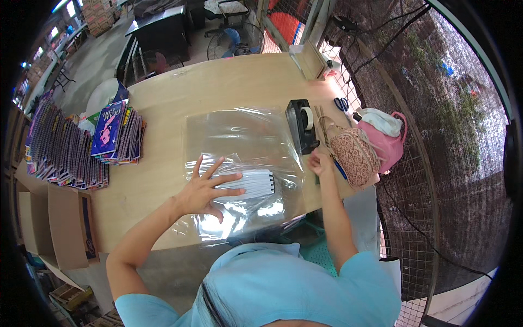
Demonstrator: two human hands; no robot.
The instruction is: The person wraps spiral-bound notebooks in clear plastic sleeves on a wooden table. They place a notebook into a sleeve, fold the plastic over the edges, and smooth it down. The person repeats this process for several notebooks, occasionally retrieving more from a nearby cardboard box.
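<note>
My left hand (210,187) lies flat with its fingers spread over a stack of white paper slips (258,183) with black marks along the right edge. The stack rests on a large clear plastic sheet (234,131), which is glossy and wrinkled. My right hand (320,163) is at the near end of a black tape dispenser (301,126) with a tape roll in it. Its fingers are curled together, and whatever they may pinch is too small to make out. A blue pen (340,170) lies just right of that hand.
Spiral notebooks (68,147) stand in rows at the left, beside a shorter pile with a purple cover (109,128). A cardboard box (68,226) is at the near left. Right are a patterned pouch (354,155), a pink bag (384,141) and scissors (341,104). Wire mesh borders the right.
</note>
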